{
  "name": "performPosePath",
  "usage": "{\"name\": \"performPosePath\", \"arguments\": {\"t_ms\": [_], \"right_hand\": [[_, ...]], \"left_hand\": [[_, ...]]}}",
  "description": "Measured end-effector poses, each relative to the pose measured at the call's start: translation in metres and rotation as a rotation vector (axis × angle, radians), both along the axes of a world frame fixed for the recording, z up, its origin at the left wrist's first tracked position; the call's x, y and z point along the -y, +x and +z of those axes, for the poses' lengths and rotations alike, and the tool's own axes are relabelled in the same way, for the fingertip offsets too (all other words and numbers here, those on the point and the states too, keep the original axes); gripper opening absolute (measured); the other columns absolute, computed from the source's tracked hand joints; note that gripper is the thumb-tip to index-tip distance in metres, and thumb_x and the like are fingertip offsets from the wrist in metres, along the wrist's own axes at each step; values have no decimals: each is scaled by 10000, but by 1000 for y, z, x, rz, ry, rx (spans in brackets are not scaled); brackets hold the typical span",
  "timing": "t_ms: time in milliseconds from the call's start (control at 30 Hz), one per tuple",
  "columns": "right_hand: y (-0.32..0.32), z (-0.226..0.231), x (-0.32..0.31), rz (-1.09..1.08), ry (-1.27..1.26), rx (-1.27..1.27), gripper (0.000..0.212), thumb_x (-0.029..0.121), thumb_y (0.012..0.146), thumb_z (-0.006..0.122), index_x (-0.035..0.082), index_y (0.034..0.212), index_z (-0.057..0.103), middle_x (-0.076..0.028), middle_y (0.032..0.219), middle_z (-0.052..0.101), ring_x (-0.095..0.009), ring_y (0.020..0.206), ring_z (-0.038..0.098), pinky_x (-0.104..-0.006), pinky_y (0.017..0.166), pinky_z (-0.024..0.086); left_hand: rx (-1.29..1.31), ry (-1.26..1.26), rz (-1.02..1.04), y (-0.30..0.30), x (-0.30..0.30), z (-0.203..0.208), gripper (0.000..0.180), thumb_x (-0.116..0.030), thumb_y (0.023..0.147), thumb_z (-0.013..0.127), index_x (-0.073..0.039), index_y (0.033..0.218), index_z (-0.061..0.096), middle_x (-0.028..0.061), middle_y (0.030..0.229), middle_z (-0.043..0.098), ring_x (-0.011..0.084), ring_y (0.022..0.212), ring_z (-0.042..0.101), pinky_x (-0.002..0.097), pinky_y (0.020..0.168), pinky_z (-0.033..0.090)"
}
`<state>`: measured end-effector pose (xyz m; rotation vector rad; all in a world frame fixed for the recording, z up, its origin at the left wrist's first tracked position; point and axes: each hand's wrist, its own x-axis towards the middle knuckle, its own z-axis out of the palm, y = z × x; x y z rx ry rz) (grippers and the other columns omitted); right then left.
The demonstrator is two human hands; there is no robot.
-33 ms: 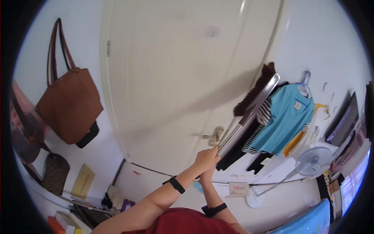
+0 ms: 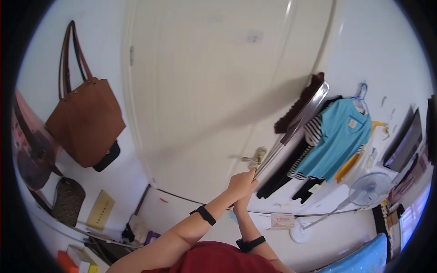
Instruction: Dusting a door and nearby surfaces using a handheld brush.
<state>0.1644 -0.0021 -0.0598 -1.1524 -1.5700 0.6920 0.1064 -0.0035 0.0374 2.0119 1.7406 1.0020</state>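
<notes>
Both my hands are wrapped round the thin metal pole of a flat mop. My left hand grips it higher up, just below the door handle in the picture. Under it, my right hand is closed round the lower part, its fingers partly hidden. The pole slants up to the right, to a shiny metal mop plate with a dark brown fluffy pad. The pad is raised at the right side of a cream door; whether it touches the door I cannot tell.
A turquoise shirt and other clothes hang right of the mop. A standing fan is farther right, near a wall screen. A brown handbag hangs at left. A small box lies on the floor.
The door, bag and clothes have shifted slightly to the right in the picture. My hands keep their hold on the mop and stay almost in place.
</notes>
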Motion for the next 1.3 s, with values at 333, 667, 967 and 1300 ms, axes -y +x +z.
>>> {"name": "performPosePath", "arguments": {"t_ms": [333,667,967,1300], "right_hand": [[-146,57,26,386,-269,280,298,253,813,632,-3,965,626,-203,822,681,-347,800,673,-434,668,511],[-132,69,28,252,-61,587,371,329,786,640,36,1014,622,-190,827,676,-343,787,663,-436,669,510],[-15,73,8,120,-257,-214,222,141,888,553,-24,1035,576,-110,756,657,-209,719,648,-358,632,499],[20,46,-12,21,-1,-217,299,182,891,583,-38,1092,597,-142,973,681,-222,903,659,-348,743,497]], "left_hand": [[1066,129,345,-183,28,-46,149,-163,849,531,-32,895,479,85,662,562,209,599,567,345,603,483],[1357,200,311,-174,23,-51,44,-68,867,469,-41,892,445,47,669,504,151,578,532,298,578,475],[419,-30,-9,-32,-18,24,271,-234,885,529,-28,1043,452,178,795,638,318,729,664,444,676,513],[139,65,20,12,-21,19,339,-345,893,517,-37,1034,507,190,842,660,374,794,642,470,706,486]]}}
